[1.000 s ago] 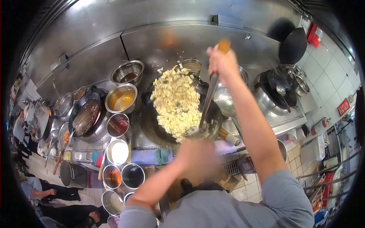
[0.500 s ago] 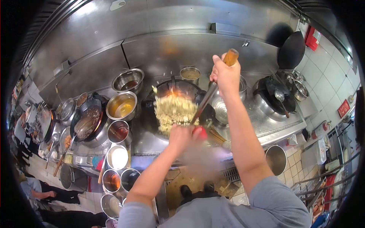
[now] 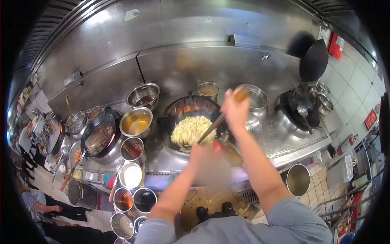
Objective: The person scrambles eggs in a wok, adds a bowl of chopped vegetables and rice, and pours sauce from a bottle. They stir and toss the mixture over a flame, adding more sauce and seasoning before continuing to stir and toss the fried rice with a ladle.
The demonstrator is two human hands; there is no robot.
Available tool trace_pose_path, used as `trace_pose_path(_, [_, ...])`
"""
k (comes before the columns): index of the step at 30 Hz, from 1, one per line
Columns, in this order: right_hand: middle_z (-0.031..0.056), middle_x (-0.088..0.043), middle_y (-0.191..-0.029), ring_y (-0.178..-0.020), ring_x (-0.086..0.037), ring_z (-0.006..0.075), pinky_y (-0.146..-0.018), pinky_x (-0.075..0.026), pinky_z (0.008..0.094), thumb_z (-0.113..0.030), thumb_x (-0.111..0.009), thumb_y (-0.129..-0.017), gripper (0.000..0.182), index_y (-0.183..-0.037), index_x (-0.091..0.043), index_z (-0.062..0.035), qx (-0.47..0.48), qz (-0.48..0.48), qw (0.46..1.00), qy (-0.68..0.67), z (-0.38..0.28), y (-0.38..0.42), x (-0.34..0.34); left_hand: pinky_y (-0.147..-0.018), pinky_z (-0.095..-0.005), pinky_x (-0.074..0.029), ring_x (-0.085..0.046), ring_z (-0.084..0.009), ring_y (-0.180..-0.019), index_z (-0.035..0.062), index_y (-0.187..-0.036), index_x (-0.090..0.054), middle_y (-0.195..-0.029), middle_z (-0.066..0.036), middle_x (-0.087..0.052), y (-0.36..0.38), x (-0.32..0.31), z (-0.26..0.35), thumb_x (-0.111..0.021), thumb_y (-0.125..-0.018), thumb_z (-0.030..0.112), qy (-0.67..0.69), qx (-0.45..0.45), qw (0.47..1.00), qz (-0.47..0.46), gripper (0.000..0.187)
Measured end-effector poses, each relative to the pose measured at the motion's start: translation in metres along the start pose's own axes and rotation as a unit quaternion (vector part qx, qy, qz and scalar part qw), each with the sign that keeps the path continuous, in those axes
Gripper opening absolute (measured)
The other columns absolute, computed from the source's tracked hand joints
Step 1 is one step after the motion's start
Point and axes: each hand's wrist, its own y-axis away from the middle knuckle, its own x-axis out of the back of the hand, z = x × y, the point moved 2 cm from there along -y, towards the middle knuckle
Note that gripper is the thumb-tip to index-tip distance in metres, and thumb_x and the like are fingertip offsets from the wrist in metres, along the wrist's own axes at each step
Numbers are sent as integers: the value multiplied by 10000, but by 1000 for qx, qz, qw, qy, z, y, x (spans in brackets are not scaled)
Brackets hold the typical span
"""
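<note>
My right hand (image 3: 236, 110) is wrapped round the wooden end of a long-handled wok utensil (image 3: 212, 129). Its dark shaft slants down left into pale yellow grains like fried rice (image 3: 191, 130), which hide its head. The black wok (image 3: 168, 118) holds this food over the burner. At the wok's near edge my left hand (image 3: 198, 156) is closed on the wok, with something red (image 3: 217, 147) beside it; a blurred patch covers part of this area.
Left of the wok stand bowls of yellow liquid (image 3: 147, 125) and dark liquid (image 3: 152, 90), plus several seasoning pots. Another wok with a strainer (image 3: 96, 142) lies farther left. A perforated strainer (image 3: 254, 127) and a covered burner sit right. People stand at far left.
The grains that were tossed up have dropped back into the wok. My right hand and the utensil's handle end have come lower.
</note>
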Motion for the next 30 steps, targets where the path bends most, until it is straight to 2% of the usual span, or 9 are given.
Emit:
trace_pose_path(4, [-16, -443, -575, -440, -433, 76, -401, -382, 241, -33, -579, -898, 197, -837, -398, -82, 34, 15, 995, -95, 63, 14, 29, -772, -496, -434, -632, -301, -575, 99, -718, -631, -628, -122, -650, 74, -111, 8, -433, -948, 438, 59, 9, 988, 144, 455])
trace_pose_path(6, [-15, -443, -578, -438, -430, 77, -399, -373, 235, -47, -573, -907, 188, -842, -399, -81, -72, -35, 996, -41, 19, 1, 31, -767, -500, -454, -664, -315, -652, 88, -705, -655, -634, -135, -648, 98, -71, 35, -388, -953, 485, 118, 21, 991, -64, 539])
trace_pose_path(10, [-9, -438, -579, -445, -441, 79, -402, -370, 236, -84, -576, -918, 196, -846, -394, -83, -11, -52, 998, -34, -69, 3, 23, -775, -427, -494, -654, -344, -643, 102, -709, -668, -634, -150, -640, 2, 84, 48, -413, -941, 514, 185, 100, 965, -154, 537])
trace_pose_path(11, [-9, -438, -579, -445, -441, 79, -402, -370, 236, -84, -576, -918, 196, -846, -394, -83, -15, -53, 998, -33, -53, 7, 21, -717, -429, -482, -635, -334, -588, 99, -734, -655, -604, -145, -626, -5, 73, 36, -427, -944, 487, 80, -10, 992, -92, 496])
trace_pose_path(16, [34, -552, -680, -597, -575, 118, -570, -470, 248, -74, -586, -915, 172, -854, -425, -62, 62, 25, 997, 37, 72, 47, 59, -781, -475, -400, -608, -273, -501, 105, -776, -643, -552, -102, -621, 40, -119, 5, -391, -959, 478, 119, 82, 983, 110, 486])
trace_pose_path(18, [90, -611, -956, -951, -590, 142, -780, -503, 299, -124, -571, -933, 114, -1012, -518, -61, -37, -68, 964, 256, 48, 88, 99, -763, -457, -402, -605, -274, -495, 116, -702, -651, -556, -110, -620, 70, -97, 18, -420, -941, 496, 119, 14, 991, 56, 505])
trace_pose_path(20, [135, -597, -1075, -1046, -565, 200, -843, -507, 344, -151, -586, -928, 215, -1126, -538, -82, -345, -142, 928, -25, 21, 127, 133, -754, -451, -405, -607, -277, -504, 116, -701, -652, -563, -112, -622, 49, -42, 24, -433, -936, 491, 116, -2, 988, 98, 493])
trace_pose_path(24, [169, -576, -1138, -1076, -551, 248, -871, -511, 379, -189, -567, -937, 316, -1213, -510, -46, -590, -86, 765, -244, 21, 149, 144, -782, -421, -386, -630, -266, -596, 146, -703, -656, -639, -88, -650, 13, -52, -26, -480, -919, 451, 156, 36, 987, 7, 413])
trace_pose_path(30, [6, -502, -656, -470, -463, 80, -390, -412, 212, -163, -492, -962, 146, -994, -507, -22, -640, -68, 752, -144, 136, 98, 81, -787, -459, -343, -604, -258, -893, 127, -960, -621, -895, -65, -642, 26, -130, -82, -541, -897, 367, 56, 75, 994, 53, 261])
